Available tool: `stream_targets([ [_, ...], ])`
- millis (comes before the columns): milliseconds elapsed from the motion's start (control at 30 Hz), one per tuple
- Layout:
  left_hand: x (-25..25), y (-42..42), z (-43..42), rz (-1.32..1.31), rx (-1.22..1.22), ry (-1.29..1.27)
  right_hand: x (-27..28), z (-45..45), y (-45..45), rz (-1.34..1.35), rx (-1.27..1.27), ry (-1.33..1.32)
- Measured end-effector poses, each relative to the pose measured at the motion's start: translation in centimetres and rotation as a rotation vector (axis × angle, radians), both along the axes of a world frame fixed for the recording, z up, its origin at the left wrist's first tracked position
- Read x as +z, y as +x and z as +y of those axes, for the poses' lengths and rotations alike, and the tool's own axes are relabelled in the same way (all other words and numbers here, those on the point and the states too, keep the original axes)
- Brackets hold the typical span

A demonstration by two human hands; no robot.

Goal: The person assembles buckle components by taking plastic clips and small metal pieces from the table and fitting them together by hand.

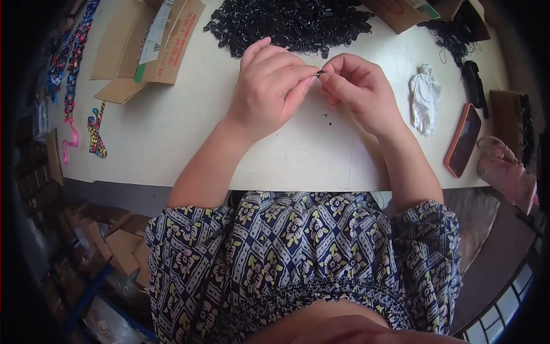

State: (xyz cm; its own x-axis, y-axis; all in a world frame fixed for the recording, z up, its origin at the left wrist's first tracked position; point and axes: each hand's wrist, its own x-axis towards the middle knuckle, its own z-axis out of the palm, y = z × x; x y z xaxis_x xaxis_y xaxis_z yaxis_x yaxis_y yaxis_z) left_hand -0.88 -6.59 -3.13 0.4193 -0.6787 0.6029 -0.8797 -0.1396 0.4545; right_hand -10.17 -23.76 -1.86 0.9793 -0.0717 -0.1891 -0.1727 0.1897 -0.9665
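Note:
Both hands meet over the white table, just below a large pile of small black looped pieces (292, 23). My left hand (272, 89) pinches a small dark piece (319, 73) between thumb and index finger, its other fingers loosely bent. On the other side of that piece, my right hand (358, 89) pinches it too, with its fingers curled. The piece is too small to make out in detail. A few tiny dark specks lie on the table below the fingertips.
An open cardboard box (166, 51) stands at the left, near patterned cords (96, 135). Rightward are a crumpled white item (424, 100), a phone in an orange case (463, 140), a pink item (507, 175) and another box (401, 12). The table's front edge (286, 190) runs close to the body.

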Motion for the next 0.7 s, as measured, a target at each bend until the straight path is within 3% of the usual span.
stream_targets([
  [700,-0.07,-0.34,0.02,0.080,0.006,0.082,-0.60,0.07,-0.13,-0.046,-0.012,-0.151],
])
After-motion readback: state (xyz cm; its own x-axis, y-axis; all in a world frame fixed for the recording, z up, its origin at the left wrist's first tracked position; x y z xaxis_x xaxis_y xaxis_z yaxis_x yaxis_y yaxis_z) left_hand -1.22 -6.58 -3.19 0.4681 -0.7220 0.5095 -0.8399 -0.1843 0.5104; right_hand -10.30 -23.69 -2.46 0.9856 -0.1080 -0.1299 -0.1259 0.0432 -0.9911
